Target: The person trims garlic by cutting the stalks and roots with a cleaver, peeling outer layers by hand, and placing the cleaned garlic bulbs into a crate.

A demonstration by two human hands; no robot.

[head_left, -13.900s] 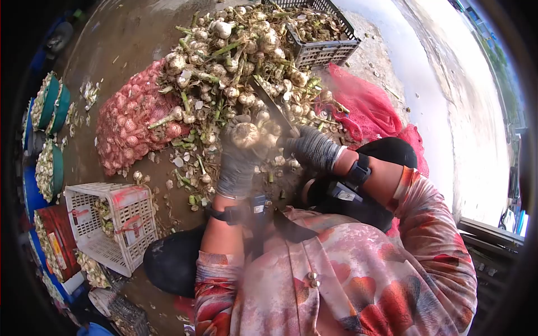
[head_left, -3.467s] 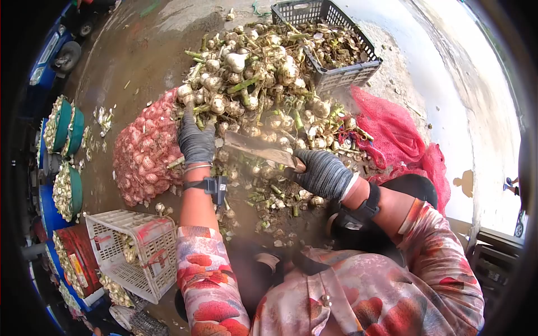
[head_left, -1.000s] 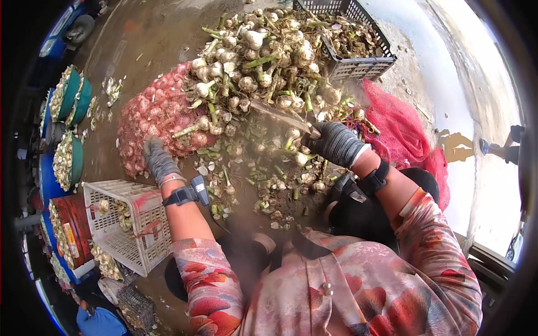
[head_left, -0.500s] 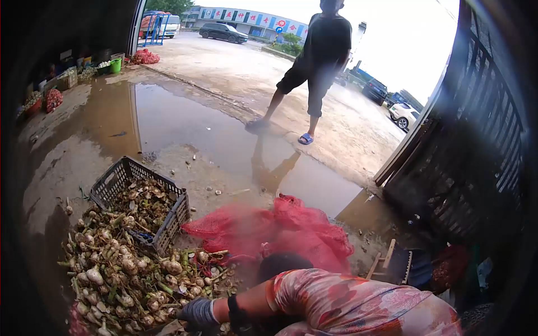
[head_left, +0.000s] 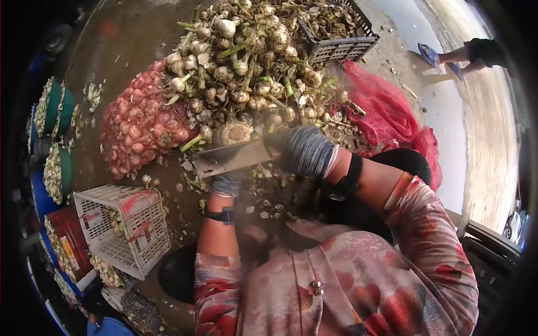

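My right hand (head_left: 309,150), in a grey knit glove, is closed round the handle of a cleaver-like knife. Its broad, dirty blade (head_left: 235,159) points left across the front of the pile. My left hand (head_left: 226,183), gloved too, is right beneath the blade, which hides its fingers; whether it holds anything cannot be seen. Just beyond the blade is a round, pale, rough-faced thing (head_left: 235,134), whose kind I cannot make out. Garlic bulbs with stalks (head_left: 241,67) lie heaped beyond both hands. One bulb (head_left: 206,133) with a green stalk sits near the blade's tip.
A full red net sack (head_left: 143,123) leans left of the heap. A black crate (head_left: 342,47) holds scraps. Loose red netting (head_left: 386,106) lies right. A white plastic basket (head_left: 126,224) lies tipped; green tubs (head_left: 64,168) stand far left. A person's sandalled foot (head_left: 428,55) is by the puddle.
My view has swung down and to the left. Both hands, the blade, the full net sack and the white basket now show; the street has mostly left view.
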